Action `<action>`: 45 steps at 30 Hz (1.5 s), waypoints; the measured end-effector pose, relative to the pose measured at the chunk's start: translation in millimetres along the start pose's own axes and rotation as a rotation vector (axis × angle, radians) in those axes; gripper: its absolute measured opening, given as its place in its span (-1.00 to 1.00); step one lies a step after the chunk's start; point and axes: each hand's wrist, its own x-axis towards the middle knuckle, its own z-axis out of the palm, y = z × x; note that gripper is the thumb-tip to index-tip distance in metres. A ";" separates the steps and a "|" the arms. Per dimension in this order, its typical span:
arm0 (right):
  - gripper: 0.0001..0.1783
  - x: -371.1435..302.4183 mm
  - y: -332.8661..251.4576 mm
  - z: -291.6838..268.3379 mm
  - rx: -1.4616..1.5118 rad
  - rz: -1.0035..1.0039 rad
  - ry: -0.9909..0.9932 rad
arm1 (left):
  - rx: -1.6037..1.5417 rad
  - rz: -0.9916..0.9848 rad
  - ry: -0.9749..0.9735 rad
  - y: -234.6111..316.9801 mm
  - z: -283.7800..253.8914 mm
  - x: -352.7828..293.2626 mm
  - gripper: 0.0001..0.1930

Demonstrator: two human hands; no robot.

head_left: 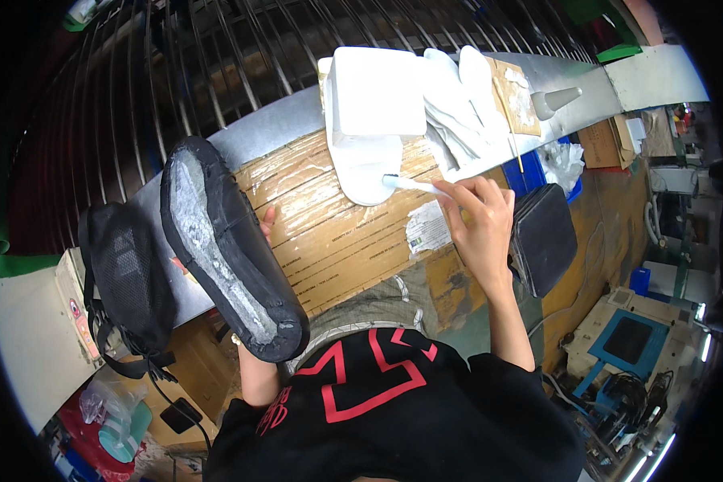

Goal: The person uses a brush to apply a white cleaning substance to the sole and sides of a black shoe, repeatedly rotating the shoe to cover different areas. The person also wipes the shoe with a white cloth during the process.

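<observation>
1. Black shoe (pixel 253 233): sole side up, left of the cardboard sheet (pixel 329 265), in front of the wearer, toe end pointing away. Looks raised over the left forearm.
2. Left hand (pixel 267 222): holding the shoe from beneath; fingertips show past its right edge, rest hidden. Can't tell how firm the grip is.
3. Right hand (pixel 484 215): fingers pinched narrow on a slim white brush (pixel 419 185). Dark bristles sit over the rounded end of a white dish (pixel 368 194); touching or just above, can't tell.
4. Shoe handling: probably light for its bulk. Upper likely soft and flexible, gives under a squeeze; bottom probably stiffer along its length.
5. Grip spots: whitish, patchy coating down the middle of the bottom, may be tacky or slick, so hands off there. Better from below, around the dark upper, palm under the middle, fingers along the side. Heel or toe alone would likely let it tip.
6. Brush handling: very light, thin, likely stiff handle; could roll in the fingers. Hold mid-handle, clear of the bristles.
7. Nearby: white box-shaped container (pixel 380 92) above the dish, white sole-shaped pieces (pixel 475 80) beside it, all on the counter (pixel 277 120).
</observation>
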 end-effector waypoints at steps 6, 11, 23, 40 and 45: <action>-0.73 -15.2 -10.9 0.5 0.193 0.011 0.006 | -0.003 -0.003 0.000 -0.3 1.8 -1.4 0.37; -0.75 -4.8 -18.0 16.3 0.075 -0.036 0.041 | 0.009 -0.012 -0.003 0.0 4.8 -3.5 0.37; -0.76 -24.3 -13.6 2.5 0.101 0.105 -0.008 | 0.002 -0.015 -0.014 1.6 6.8 -5.7 0.38; -0.78 -17.7 -23.8 10.6 0.007 0.052 0.037 | -0.011 -0.031 -0.073 5.4 -4.1 20.9 0.38; -0.80 -17.7 -24.3 11.2 0.006 0.050 0.018 | -0.030 -0.037 -0.105 0.7 2.9 21.5 0.39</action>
